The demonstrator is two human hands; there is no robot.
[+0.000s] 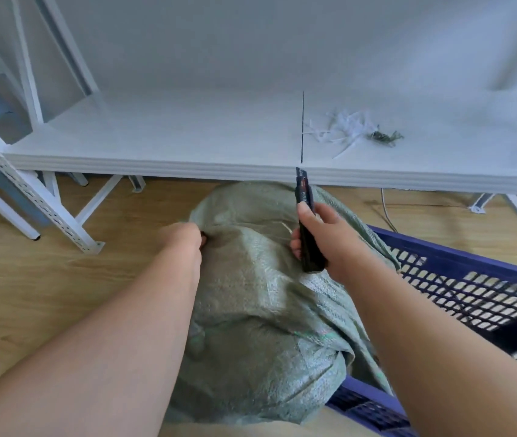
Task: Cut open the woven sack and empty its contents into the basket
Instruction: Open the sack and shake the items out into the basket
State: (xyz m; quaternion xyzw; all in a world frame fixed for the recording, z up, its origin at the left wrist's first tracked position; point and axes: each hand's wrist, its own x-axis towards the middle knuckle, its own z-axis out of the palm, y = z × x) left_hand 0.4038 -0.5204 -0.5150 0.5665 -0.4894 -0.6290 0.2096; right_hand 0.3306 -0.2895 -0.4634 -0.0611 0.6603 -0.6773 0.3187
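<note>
early stage, as far as i can judge: the woven sack (260, 279) looks full and closed, no cut visible, nothing emptied yet. the green sack sits on the wooden floor (30, 279) in front of the person, leaning against or over the near-left edge of the blue basket (459, 279); exact contact is hidden. the part of the basket that shows looks empty. left to do: slit the top, then tip the contents into the basket.

left hand (184, 239) pinches a fold of sack fabric near the top, fingers curled into the cloth. right hand (320, 238) is wrapped around a black utility knife (306, 222), tip pointing up and away, just above the sack top, not touching fabric as far as i can see. can't tell if the blade is out.

white desk (188, 134) behind carries a small pile of white cut strips (345, 127) and a bit of green string (383, 137).
</note>
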